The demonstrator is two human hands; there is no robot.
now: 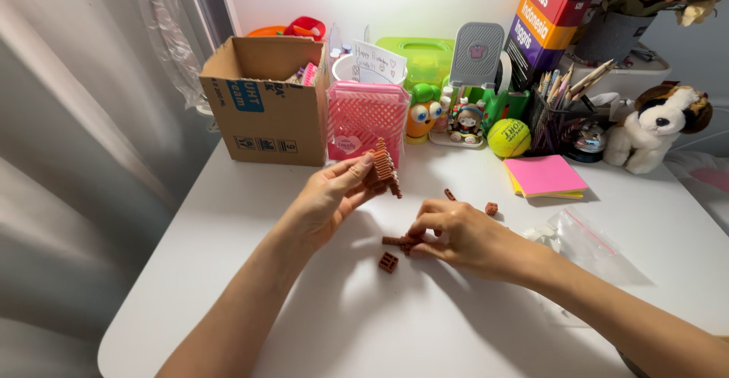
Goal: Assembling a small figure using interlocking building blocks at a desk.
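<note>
So we're at the white desk [456, 325], and our left hand [328, 196] is lifted a bit off the surface, fingers closed around a small stack of reddish-brown toy bricks [384, 168], pinched between thumb and fingertips. The stack sits just in front of the pink mesh basket [364, 116].

Our right hand [463, 234] is down on the desk, fingertips closed on a little flat row of the same bricks [398, 240]. The row lies on the tabletop, so it's more a pinch than a lift.

A few loose pieces are scattered close by: one ribbed brick [388, 262] just below the right hand's fingers, a tiny one [449, 194] above the hand, and another small brick [491, 208] next to it. A clear plastic bag [585, 245] lies flat beside our right forearm.

Further back we've got a cardboard box [262, 108] on the left, a tennis ball [509, 137], a pad of pink and yellow sticky notes [545, 176], a pencil holder [550, 123] and a plush dog [657, 126] off to the right, all well apart from the hands.
</note>
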